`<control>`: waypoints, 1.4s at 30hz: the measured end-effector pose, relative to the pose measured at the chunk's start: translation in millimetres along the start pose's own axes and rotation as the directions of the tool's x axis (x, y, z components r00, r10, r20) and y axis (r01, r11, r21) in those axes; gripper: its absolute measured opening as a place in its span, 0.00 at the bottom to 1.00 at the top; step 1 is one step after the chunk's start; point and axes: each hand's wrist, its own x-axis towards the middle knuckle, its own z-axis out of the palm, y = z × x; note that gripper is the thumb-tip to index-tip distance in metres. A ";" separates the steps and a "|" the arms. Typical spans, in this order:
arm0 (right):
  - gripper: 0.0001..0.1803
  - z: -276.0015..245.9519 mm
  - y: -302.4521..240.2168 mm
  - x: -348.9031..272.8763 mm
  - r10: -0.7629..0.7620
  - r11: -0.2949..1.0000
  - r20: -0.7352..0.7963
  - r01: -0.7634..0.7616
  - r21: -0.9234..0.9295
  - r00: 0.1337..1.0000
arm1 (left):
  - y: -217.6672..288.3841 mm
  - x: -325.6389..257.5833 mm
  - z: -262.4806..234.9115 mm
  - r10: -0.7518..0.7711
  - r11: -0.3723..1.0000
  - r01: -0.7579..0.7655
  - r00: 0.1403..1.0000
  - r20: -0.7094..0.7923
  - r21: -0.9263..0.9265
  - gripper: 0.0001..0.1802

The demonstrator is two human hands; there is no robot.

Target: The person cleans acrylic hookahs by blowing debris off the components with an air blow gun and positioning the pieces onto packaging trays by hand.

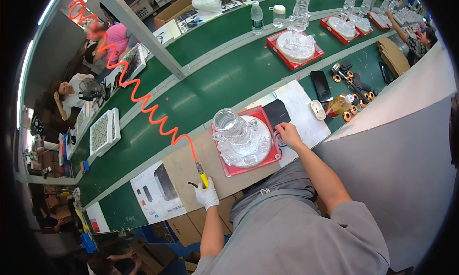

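My left hand (pixel 207 194), in a white glove, is wrapped round a yellow-and-black air blow gun (pixel 204 179). An orange coiled hose (pixel 160 119) runs up from it to the upper left. To its right, a red square tray (pixel 230 170) carries a clear, glassy assembly (pixel 228 124) on a round white base (pixel 258 155). My bare right hand (pixel 288 134) is at the tray's right side, fingers bent together. Just under those fingers is a small round blue-and-white item (pixel 280 140); whether I grip it cannot be made out.
A dark flat pad (pixel 277 111) lies behind my right hand. Further right are a phone (pixel 321 86), a white case (pixel 317 110), a drink bottle (pixel 339 105) and several copper-coloured rings (pixel 347 116). More red trays (pixel 296 60) line the green conveyor (pixel 210 91). Co-workers sit across at left.
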 end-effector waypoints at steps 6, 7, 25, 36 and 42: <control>0.17 9.9 3.3 -3.1 -0.149 0.955 0.040 0.154 -0.253 0.988 | -4.4 2.3 3.7 -0.007 1.000 0.007 1.000 0.028 0.005 0.27; 0.16 12.4 -1.0 -3.5 -0.111 0.952 0.042 0.118 -0.283 0.993 | -6.8 2.0 2.9 0.028 0.998 -0.030 0.999 -0.031 -0.052 0.28; 0.08 -11.5 33.9 -33.8 -0.023 0.998 -0.058 0.027 0.058 0.998 | 6.8 -2.2 -3.2 0.008 1.000 -0.007 1.000 0.015 -0.024 0.26; 0.15 -18.0 9.4 -69.8 -0.306 0.930 0.071 0.314 -0.189 0.949 | -3.3 1.0 1.0 0.031 1.000 -0.031 1.000 -0.002 0.003 0.25; 0.10 14.8 -6.4 -64.5 -0.491 0.758 -0.017 0.418 -0.500 0.871 | -6.1 5.7 2.7 0.086 0.994 -0.090 0.994 -0.069 -0.062 0.22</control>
